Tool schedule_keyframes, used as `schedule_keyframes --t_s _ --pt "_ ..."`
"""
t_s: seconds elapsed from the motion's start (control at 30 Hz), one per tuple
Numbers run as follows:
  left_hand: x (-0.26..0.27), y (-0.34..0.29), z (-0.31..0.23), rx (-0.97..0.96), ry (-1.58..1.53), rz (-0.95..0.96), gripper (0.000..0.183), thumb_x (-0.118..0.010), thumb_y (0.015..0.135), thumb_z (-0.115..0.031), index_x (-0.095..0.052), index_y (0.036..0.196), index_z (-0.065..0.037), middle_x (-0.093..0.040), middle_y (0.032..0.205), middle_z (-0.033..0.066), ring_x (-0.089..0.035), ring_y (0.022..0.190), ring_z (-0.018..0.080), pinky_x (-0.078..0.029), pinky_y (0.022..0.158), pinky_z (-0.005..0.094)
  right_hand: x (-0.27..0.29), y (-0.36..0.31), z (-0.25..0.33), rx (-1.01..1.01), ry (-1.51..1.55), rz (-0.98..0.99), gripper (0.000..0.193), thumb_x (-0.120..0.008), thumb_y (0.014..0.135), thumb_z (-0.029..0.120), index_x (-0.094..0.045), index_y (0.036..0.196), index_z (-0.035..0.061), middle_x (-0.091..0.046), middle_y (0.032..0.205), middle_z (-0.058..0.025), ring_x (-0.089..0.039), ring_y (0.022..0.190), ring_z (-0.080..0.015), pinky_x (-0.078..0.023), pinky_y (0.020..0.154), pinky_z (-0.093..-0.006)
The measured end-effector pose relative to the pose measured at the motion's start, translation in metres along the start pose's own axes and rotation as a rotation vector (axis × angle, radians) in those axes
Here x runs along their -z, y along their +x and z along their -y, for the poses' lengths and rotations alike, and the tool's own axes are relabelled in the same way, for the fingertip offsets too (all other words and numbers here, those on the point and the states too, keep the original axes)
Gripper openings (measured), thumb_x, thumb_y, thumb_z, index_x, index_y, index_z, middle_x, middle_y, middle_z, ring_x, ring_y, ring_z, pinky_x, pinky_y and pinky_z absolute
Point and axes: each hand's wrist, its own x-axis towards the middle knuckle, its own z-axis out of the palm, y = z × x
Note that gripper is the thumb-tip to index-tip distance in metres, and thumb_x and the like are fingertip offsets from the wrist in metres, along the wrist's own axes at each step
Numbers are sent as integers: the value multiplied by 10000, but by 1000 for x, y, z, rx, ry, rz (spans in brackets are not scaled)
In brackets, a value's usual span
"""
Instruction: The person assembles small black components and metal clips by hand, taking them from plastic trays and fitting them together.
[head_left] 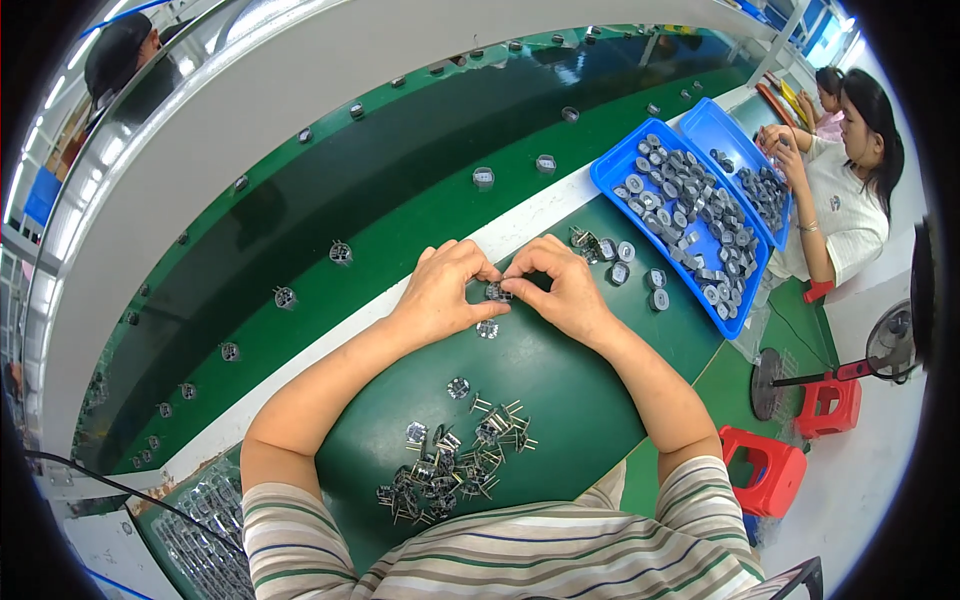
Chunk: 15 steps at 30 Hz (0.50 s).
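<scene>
My left hand (445,290) and my right hand (565,290) meet over the green worktop (560,390). Together their fingertips pinch a small round grey metal part (498,291). Another such part (487,329) lies on the worktop just below my hands. Close to my body sits a heap of small metal pieces with thin pins (450,465). A few round grey parts (625,265) lie to the right of my right hand, in front of a blue tray (615,165) filled with the same round parts.
A green conveyor belt (400,150) curves past beyond the worktop, carrying spaced single parts. A second blue tray (715,120) stands further right, where another person (845,180) works. Red stools (765,470) and a fan stand on the floor at right.
</scene>
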Motion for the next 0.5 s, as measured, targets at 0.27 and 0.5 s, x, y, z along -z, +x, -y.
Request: schedule_keyframes --t_s 0.27,0.5 --pt "-2 0 0 19 -1 -11 382 -954 733 -259 -700 963 -91 -675 1022 37 -626 1022 236 -432 926 394 -8 2 -4 213 -239 -59 136 -826 838 88 -702 895 96 -673 903 -9 -609 933 -223 -422 841 -392" --pt "0 1 -1 50 1 -9 355 -944 744 -246 -705 953 -90 -687 1021 43 -642 1014 247 -425 936 389 -11 -4 -4 117 -195 -21 157 -820 848 91 -692 934 64 -664 919 -35 -631 933 -250 -474 843 -391"
